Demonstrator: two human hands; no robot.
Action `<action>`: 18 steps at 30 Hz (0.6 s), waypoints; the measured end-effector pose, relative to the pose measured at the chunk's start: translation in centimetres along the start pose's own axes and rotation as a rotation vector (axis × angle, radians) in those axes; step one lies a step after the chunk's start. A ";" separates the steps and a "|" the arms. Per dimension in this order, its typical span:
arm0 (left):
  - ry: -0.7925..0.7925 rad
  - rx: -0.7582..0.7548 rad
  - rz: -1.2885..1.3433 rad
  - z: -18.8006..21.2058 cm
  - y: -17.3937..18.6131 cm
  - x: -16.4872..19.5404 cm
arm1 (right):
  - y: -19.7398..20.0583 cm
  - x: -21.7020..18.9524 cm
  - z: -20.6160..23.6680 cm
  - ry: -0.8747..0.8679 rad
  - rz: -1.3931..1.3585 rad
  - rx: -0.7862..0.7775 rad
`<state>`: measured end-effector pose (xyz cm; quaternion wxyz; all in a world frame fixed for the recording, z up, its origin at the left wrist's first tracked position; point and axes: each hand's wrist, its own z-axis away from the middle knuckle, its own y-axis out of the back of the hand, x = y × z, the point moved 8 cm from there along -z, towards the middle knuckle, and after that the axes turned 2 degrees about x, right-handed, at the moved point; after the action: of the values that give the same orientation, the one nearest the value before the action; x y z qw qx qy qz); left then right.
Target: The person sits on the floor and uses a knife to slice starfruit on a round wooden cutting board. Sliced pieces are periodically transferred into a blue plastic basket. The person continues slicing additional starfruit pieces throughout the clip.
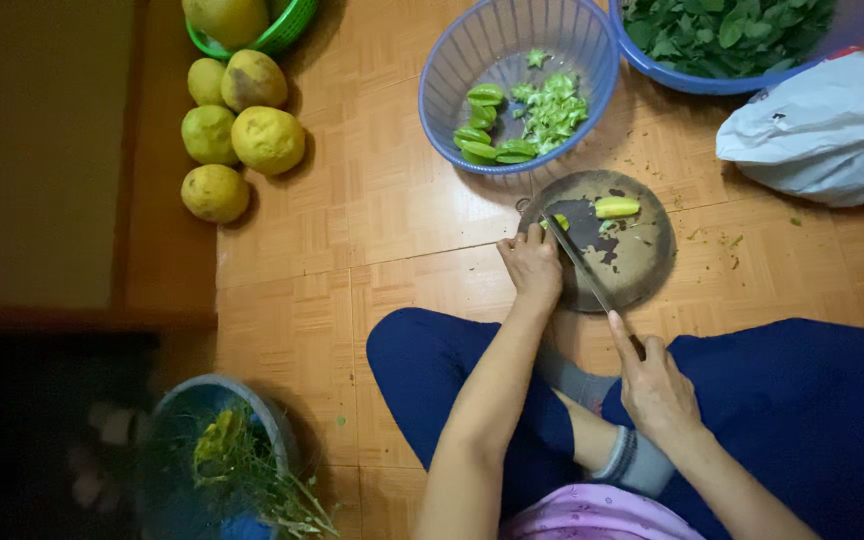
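A round dark cutting board (642, 255) lies on the wooden floor in front of my crossed legs. My left hand (531, 265) holds a small green fruit piece (559, 222) down at the board's left edge. In my right hand (653, 382) is a long knife (577, 258), its blade slanting up to that piece. Another yellow-green fruit piece (617, 207) lies at the board's top. Just beyond the board stands a blue plastic basket (452, 60) with cut green slices (512, 120) inside.
A second blue basket (672, 72) of leafy greens sits at the top right, beside a white plastic bag (827, 125). Several yellow citrus fruits (242, 130) lie at the top left by a green basket (287, 30). A bowl of plant scraps (222, 460) stands at the bottom left.
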<state>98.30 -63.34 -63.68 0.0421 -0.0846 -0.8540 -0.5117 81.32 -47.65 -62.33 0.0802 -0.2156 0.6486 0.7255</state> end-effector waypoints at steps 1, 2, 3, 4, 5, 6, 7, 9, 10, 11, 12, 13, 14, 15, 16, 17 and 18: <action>-0.005 0.002 0.006 0.0 0.2 0.1 | -0.2 0.2 0.0 -0.010 0.020 -0.012; -0.010 0.004 0.011 -0.1 0.4 0.2 | -0.4 0.5 0.1 -0.020 0.040 -0.023; -0.003 -0.006 0.012 -0.2 0.5 0.3 | -0.4 0.5 0.1 -0.008 0.030 -0.010; 0.005 -0.015 0.012 -0.2 0.5 0.3 | -0.4 0.6 0.0 0.006 0.019 0.003; 0.014 -0.027 0.011 -0.2 0.6 0.3 | -0.5 0.6 -0.1 0.019 0.008 0.015; 0.016 -0.019 0.021 -0.1 0.7 0.3 | -0.9 0.7 -0.2 0.013 0.018 -0.006; 0.018 -0.009 0.032 -0.1 0.9 0.4 | -1.3 0.9 -0.5 0.007 0.029 -0.025; 0.022 -0.009 0.037 0.0 0.9 0.4 | -1.9 1.3 -1.6 0.018 0.047 -0.025; 0.024 -0.018 0.029 0.0 0.8 0.4 | -2.2 1.3 -2.5 0.034 0.052 -0.005; 0.024 -0.027 0.019 0.0 0.8 0.3 | -2.6 1.2 -3.3 0.051 0.055 0.015; 0.028 -0.031 0.016 0.1 0.7 0.2 | -3.1 1.3 -4.0 0.058 0.072 0.023; 0.029 -0.034 0.012 0.2 0.7 0.2 | -3.6 1.3 -4.8 0.063 0.088 0.034; 0.029 -0.035 0.009 0.2 0.7 0.1 | -4.0 1.3 -5.2 0.068 0.104 0.045; 0.031 -0.032 0.018 0.1 0.7 0.0 | -4.3 1.4 -5.5 0.064 0.092 0.050; 0.033 -0.031 0.027 0.1 0.7 0.0 | -4.6 1.6 -5.8 0.060 0.079 0.053; 0.036 -0.031 0.036 0.2 0.7 -0.1 | -4.8 1.8 -5.9 0.055 0.067 0.054; 0.029 -0.028 0.029 0.1 0.7 -0.1 | -4.4 2.0 -5.9 0.058 -0.024 0.110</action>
<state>98.49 -62.90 -63.17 0.0610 -0.0902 -0.8446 -0.5243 82.49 -53.12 -67.52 0.0820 -0.2395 0.6869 0.6812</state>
